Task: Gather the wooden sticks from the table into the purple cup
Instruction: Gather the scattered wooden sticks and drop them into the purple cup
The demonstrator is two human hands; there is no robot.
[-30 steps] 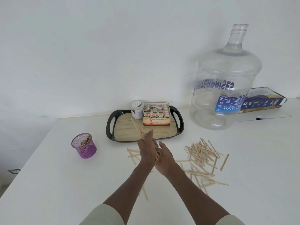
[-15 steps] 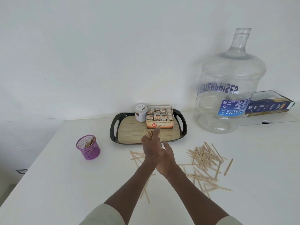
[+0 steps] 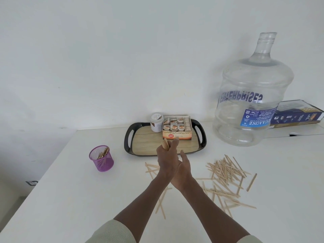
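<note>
Wooden sticks (image 3: 226,174) lie scattered on the white table (image 3: 70,199) in the head view, the thickest heap to the right of the two hands, a few more on the left just past the wrists and some nearer, under the forearms. The left hand (image 3: 167,159) is clenched round a bundle of sticks (image 3: 165,144), whose ends poke up above the fist. The right hand (image 3: 183,171) lies against the left one from the right, fingers straight and thumb up — it seems to hold nothing, though its palm is hidden.

Far left of the hands, well apart from them, stands the purple cup (image 3: 101,159), a mesh pot upright on the table with several sticks already leaning inside. No object stands between the fist and the cup.

Just beyond the fist sits a black tray (image 3: 128,142) with a wood-look floor, carrying a white jar (image 3: 156,122) and a box of tea sachets (image 3: 177,128) side by side at its far edge. To the far right a large clear water bottle (image 3: 252,102) stands upright, and behind it a dark blue carton (image 3: 298,114) lies flat — partly hidden by the bottle.
</note>
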